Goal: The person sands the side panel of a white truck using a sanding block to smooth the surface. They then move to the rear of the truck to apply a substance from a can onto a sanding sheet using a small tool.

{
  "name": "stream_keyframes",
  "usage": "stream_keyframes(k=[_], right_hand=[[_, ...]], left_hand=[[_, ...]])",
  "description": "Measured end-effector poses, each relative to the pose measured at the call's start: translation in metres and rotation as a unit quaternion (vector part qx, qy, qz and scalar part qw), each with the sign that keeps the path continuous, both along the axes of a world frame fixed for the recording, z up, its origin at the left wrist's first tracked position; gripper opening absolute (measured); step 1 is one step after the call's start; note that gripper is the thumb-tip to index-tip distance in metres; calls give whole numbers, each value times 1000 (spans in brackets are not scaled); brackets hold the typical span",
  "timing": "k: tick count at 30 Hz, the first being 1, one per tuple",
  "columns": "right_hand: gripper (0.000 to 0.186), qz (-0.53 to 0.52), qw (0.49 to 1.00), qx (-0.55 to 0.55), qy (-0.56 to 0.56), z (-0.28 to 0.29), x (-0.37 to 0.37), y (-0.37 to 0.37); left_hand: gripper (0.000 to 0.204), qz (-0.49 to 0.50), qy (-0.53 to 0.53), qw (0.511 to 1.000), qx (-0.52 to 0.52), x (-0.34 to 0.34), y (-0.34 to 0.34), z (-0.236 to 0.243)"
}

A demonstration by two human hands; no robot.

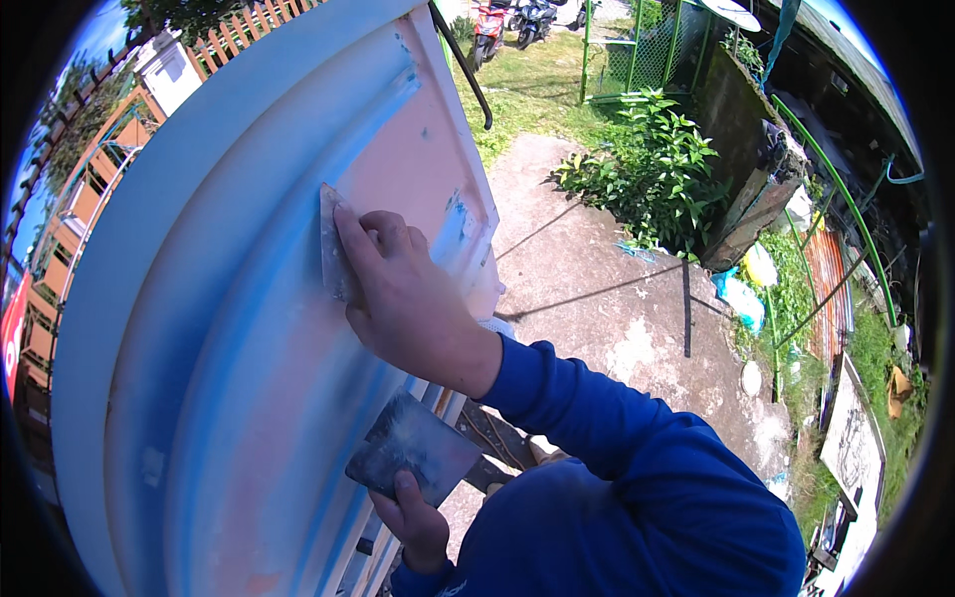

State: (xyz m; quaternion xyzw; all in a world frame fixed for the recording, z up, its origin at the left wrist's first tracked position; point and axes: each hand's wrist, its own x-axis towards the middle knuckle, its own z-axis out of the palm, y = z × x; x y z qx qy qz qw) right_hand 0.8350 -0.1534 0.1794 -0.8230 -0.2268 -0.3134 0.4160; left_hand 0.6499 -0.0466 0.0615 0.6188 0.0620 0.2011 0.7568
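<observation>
The fingers of the right hand pinch a thin flat spreader at the ridged blue-and-pink panel. Nearer the body, the left hand grips a dark, smeared plate, its thumb on the face. Too steep a tilt could make the spreader's corner gouge the curve or leave a ridge; a slack left thumb might let the plate slip or knock the panel.

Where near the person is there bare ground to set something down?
The concrete path looks mostly bare between the blue-white panel and the leafy bush, though shadows cross it. It is more crowded by the plastic bags, and over the panel, where the left hand holds a dark plate below the right hand and its scraper.
</observation>
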Motion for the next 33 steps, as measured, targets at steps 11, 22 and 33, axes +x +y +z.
stream_keyframes(k=[11, 22, 33], right_hand=[[55, -35, 998, 58, -19, -3, 117, -105], [47, -53, 996, 65, -8, 4, 146, -93], [62, -87, 996, 25, -8, 15, 102, -46]], left_hand=[[44, 12, 9, 1000, 7, -7, -1, 0], [41, 7, 0, 1000, 18, -3, -4, -1], [43, 2, 18, 1000, 22, -8, 12, -7]])
